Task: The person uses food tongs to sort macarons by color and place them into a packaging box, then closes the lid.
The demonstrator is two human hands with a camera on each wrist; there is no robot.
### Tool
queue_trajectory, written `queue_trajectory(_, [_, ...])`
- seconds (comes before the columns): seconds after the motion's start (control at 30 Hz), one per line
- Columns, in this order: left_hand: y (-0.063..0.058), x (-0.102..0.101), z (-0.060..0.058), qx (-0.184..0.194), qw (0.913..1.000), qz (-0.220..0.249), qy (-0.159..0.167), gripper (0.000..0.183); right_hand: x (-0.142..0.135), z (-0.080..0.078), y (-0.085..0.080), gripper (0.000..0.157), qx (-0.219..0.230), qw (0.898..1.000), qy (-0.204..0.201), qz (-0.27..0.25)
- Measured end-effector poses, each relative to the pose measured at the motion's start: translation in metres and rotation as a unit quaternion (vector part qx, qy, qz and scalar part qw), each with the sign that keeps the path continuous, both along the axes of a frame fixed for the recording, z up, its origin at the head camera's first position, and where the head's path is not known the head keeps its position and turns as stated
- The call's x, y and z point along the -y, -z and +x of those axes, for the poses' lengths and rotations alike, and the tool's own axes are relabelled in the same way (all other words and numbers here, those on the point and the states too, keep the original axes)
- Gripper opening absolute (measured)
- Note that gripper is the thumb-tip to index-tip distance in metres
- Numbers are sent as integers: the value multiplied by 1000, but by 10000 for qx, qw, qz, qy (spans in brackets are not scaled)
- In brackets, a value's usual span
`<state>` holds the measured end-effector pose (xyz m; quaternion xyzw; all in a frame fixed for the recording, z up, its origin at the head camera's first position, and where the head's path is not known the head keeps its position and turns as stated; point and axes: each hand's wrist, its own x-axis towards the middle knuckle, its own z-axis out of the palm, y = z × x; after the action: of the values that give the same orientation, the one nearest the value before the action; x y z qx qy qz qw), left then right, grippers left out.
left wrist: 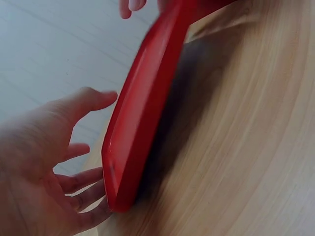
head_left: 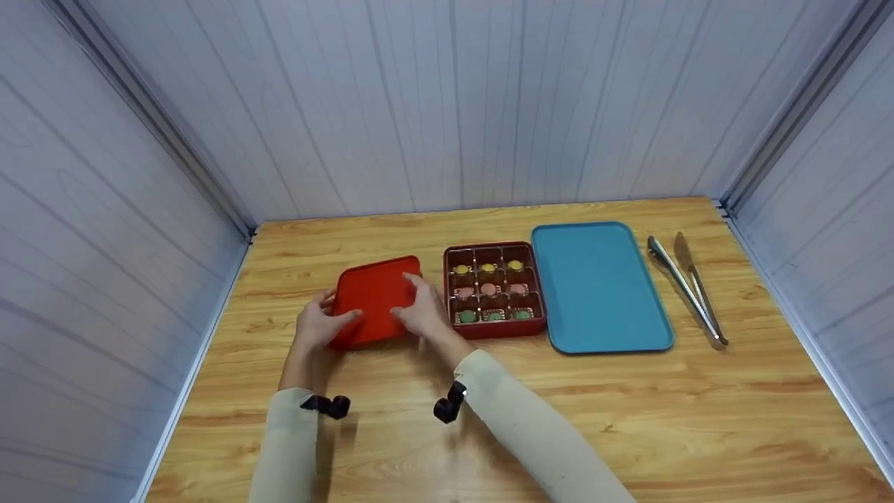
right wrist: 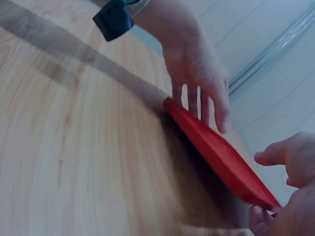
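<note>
A shallow red box lid (head_left: pixel 377 297), rim upward, is tilted over the table with its right side higher, a shadow beneath it. My left hand (head_left: pixel 321 323) is at its left edge; in the left wrist view the fingers (left wrist: pixel 91 194) touch the lid's end while the thumb stays apart from it. My right hand (head_left: pixel 421 307) holds the right side, thumb over the lid and fingers curled at the edge, partly hidden. Just right of that hand stands a dark red box (head_left: pixel 497 328) divided into compartments, with yellow, pink and green sweets (head_left: pixel 490 288) in rows.
A blue tray (head_left: pixel 601 290) lies against the box's right side. Farther right, metal tongs (head_left: pixel 688 290) lie on the wooden table (head_left: pixel 628 412). Pale panel walls (head_left: pixel 447 105) enclose the table at the back and both sides.
</note>
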<state>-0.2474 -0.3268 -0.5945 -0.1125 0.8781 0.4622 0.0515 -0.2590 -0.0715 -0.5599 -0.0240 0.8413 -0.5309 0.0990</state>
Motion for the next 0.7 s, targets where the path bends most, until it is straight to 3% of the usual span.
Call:
queue_trajectory(0.17, [-21, -12, 13, 235, 9995, 92, 169, 95, 4, 4, -7, 72, 51, 9999, -35, 150])
queue_trajectory(0.43, [-9, -12, 11, 160, 9998, 132, 52, 78, 6, 4, -5, 65, -5, 9992, -132, 384])
queue_trajectory(0.53, [-17, -16, 15, 196, 9998, 73, -15, 77, 6, 2, -4, 65, 2, 9991, -195, 383])
queue_trajectory(0.7, [-42, -32, 28, 94, 9999, -84, -4, 76, 1, 2, -7, 66, 68, 9988, -279, 389])
